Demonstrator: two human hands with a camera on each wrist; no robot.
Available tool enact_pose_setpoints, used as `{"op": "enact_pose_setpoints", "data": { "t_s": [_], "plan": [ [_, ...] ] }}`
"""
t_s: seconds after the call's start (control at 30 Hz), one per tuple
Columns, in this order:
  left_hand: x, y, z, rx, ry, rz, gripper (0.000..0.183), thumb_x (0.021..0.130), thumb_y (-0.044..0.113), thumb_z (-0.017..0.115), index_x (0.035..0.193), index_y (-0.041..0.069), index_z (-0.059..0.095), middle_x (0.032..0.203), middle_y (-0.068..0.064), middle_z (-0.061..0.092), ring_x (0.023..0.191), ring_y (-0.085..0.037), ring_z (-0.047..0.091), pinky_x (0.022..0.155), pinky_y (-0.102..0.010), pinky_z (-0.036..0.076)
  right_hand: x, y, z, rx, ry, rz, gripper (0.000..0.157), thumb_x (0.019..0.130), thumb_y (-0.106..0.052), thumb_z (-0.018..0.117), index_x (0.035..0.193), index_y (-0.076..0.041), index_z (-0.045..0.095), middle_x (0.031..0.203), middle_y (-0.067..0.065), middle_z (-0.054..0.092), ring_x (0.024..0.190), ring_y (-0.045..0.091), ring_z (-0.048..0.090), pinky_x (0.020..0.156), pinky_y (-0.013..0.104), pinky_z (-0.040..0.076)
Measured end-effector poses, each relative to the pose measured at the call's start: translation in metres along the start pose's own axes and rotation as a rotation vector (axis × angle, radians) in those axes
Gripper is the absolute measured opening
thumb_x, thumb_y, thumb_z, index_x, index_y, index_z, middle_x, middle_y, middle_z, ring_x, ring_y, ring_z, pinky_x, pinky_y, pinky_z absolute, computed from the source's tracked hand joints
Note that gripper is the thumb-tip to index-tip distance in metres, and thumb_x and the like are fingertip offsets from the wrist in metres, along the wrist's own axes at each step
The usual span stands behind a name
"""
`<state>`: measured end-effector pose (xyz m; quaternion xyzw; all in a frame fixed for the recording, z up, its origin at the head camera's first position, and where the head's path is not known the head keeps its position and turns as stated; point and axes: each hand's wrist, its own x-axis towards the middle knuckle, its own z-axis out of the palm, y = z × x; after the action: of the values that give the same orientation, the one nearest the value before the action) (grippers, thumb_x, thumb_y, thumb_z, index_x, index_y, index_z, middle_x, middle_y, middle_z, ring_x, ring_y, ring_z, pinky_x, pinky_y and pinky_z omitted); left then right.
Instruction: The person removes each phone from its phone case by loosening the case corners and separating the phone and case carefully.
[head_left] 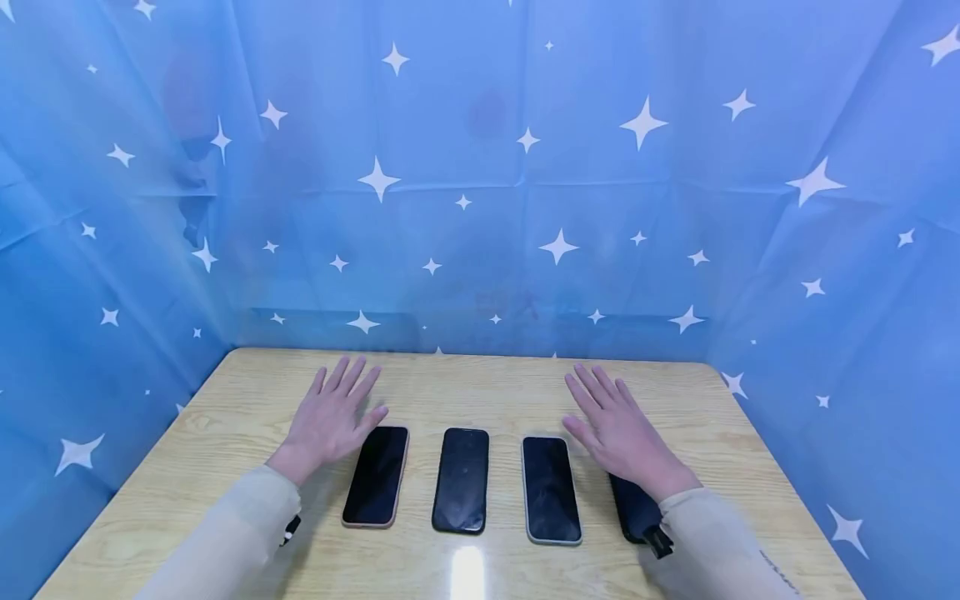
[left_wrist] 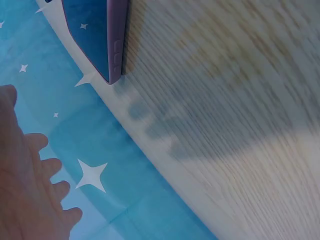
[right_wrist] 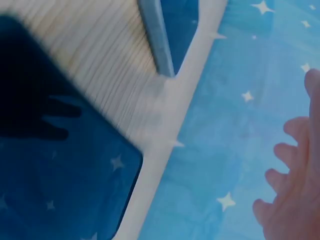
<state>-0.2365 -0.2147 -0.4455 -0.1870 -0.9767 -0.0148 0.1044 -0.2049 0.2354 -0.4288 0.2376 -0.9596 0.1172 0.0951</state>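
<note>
Side by side in a row on the wooden table lie several dark-screened smartphones. My left hand [head_left: 327, 423], fingers straight and spread, hovers by the upper left of the pink-edged smartphone [head_left: 377, 477], its thumb close to that phone's top corner. A black smartphone [head_left: 461, 481] and a smartphone with a pale edge [head_left: 551, 490] take the middle. My right hand [head_left: 621, 429] is held over the table with straight fingers, above the rightmost black smartphone [head_left: 633, 506]. That hand and its wrist cover part of this phone. Neither hand holds anything.
The light wood table [head_left: 480, 392] has rounded far corners. Blue cloth [head_left: 465, 233] with white stars hangs behind it and on both sides. A bright light reflection shows on the near tabletop. Small black devices sit at both wrists.
</note>
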Motion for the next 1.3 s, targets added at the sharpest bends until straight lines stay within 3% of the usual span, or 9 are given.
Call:
{"op": "enact_pose_setpoints", "data": {
  "t_s": [0.23,0.57,0.83,1.13,1.3],
  "plan": [
    [-0.007,0.004,0.001,-0.054,-0.016,-0.050,0.073,0.106,0.056,0.043,0.162,0.010,0.033,0.167,-0.022,0.027,0.153,-0.045,0.024,0.125,-0.065,0.022,0.004,-0.023,0.005,0.096,-0.009,0.022,0.064,0.111,-0.041,0.045,0.163,-0.007,0.028,0.171,0.016,0.020,0.157,0.040,0.016,0.127,0.064,0.014],
    [-0.022,0.012,0.003,-0.093,-0.037,-0.074,0.075,0.105,0.055,0.049,0.156,0.001,0.040,0.147,-0.029,0.050,0.133,-0.048,0.050,0.105,-0.065,0.047,0.010,-0.054,0.019,0.212,-0.001,0.016,0.064,0.109,-0.041,0.050,0.160,-0.006,0.034,0.169,0.015,0.027,0.155,0.039,0.024,0.126,0.060,0.025],
    [-0.031,0.017,0.006,-0.104,-0.060,-0.079,0.076,0.105,0.055,0.050,0.152,-0.004,0.043,0.131,-0.028,0.059,0.119,-0.044,0.058,0.096,-0.062,0.052,0.009,-0.076,0.026,0.323,-0.078,0.017,0.062,0.111,-0.042,0.045,0.159,-0.004,0.035,0.168,0.017,0.026,0.154,0.036,0.028,0.123,0.057,0.034],
    [-0.040,0.024,0.014,-0.094,-0.129,-0.099,0.074,0.103,0.053,0.053,0.143,-0.009,0.051,0.128,-0.029,0.059,0.117,-0.044,0.059,0.095,-0.060,0.054,0.009,-0.098,0.039,0.391,-0.119,0.023,0.064,0.110,-0.044,0.044,0.160,-0.005,0.035,0.165,0.015,0.035,0.151,0.036,0.035,0.121,0.056,0.037],
    [-0.043,0.027,0.019,-0.084,-0.115,-0.102,0.069,0.101,0.054,0.057,0.131,-0.008,0.058,0.109,-0.024,0.062,0.098,-0.039,0.062,0.084,-0.056,0.057,0.008,-0.108,0.044,0.418,-0.137,0.014,0.064,0.110,-0.046,0.043,0.160,-0.007,0.035,0.163,0.015,0.038,0.150,0.037,0.036,0.120,0.057,0.038]
  ]
}}
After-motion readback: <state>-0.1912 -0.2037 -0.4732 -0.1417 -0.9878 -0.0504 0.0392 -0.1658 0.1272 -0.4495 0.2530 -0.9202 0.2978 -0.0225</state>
